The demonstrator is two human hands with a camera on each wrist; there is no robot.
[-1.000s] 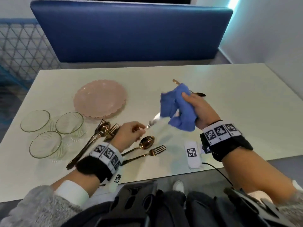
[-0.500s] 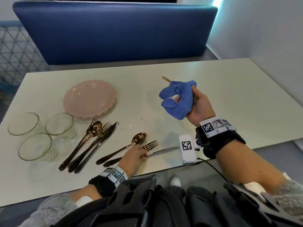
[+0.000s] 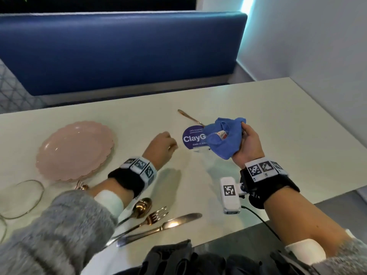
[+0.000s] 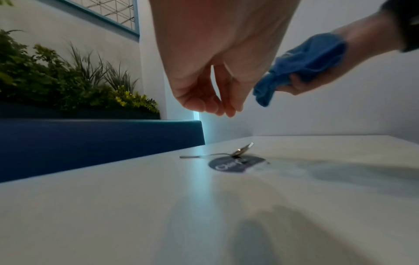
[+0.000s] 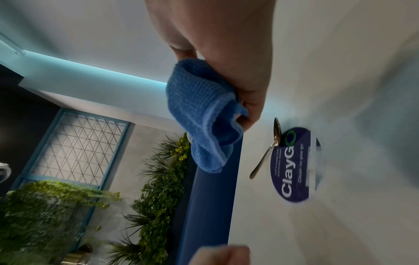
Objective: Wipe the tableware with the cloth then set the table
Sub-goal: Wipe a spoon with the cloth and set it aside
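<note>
My right hand (image 3: 248, 143) grips a bunched blue cloth (image 3: 224, 138) above the table, right of centre; the cloth (image 5: 204, 114) also shows in the right wrist view. My left hand (image 3: 162, 143) hovers over the table's middle, fingers loosely curled and empty (image 4: 211, 105). A gold spoon (image 3: 189, 117) lies beyond the cloth, its bowl on a round dark "ClayGo" sticker (image 3: 193, 137). Near the front edge lie a gold spoon (image 3: 141, 207), a gold fork (image 3: 153, 218) and a silver knife (image 3: 168, 225). Pink scalloped plates (image 3: 75, 149) sit stacked at the left.
Glass bowls (image 3: 21, 197) stand at the far left edge, partly cut off. More gold cutlery (image 3: 81, 186) peeks out behind my left sleeve. A white tagged device (image 3: 229, 192) hangs by my right wrist. A blue bench back (image 3: 119, 52) runs behind the table (image 3: 278, 120).
My left hand set the knife down beside the fork near the front edge, let go, then rose toward the table's middle. My right hand kept the cloth, nearly still.
</note>
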